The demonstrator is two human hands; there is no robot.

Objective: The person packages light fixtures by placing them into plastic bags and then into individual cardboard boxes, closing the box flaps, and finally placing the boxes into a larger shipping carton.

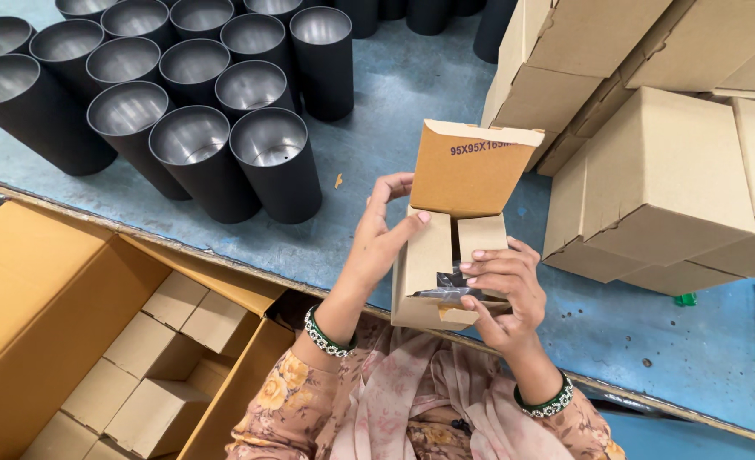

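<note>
Small box in both hands, top flap up, something dark and shiny going in.

Nearest you, the big carton [45, 315] at lower left already has closed small boxes lying in it. Just above your lap, over the table [650, 341] edge, you've got the box [433, 273]: your right hand [501, 294] wraps the open end with fingers curled on the dark plastic-looking bit [450, 285] inside, while your left hand [386, 230] is loosely spread, thumb and fingertips pressing the side wall and the raised flap [467, 170]. It looks like thin cardboard, light and a bit floppy at the flaps, so I'd hold the walls near the corners, not the flaps. Farther off, black cans [275, 166] stand clustered at left, and more boxes [659, 187] are stacked at right.
</note>
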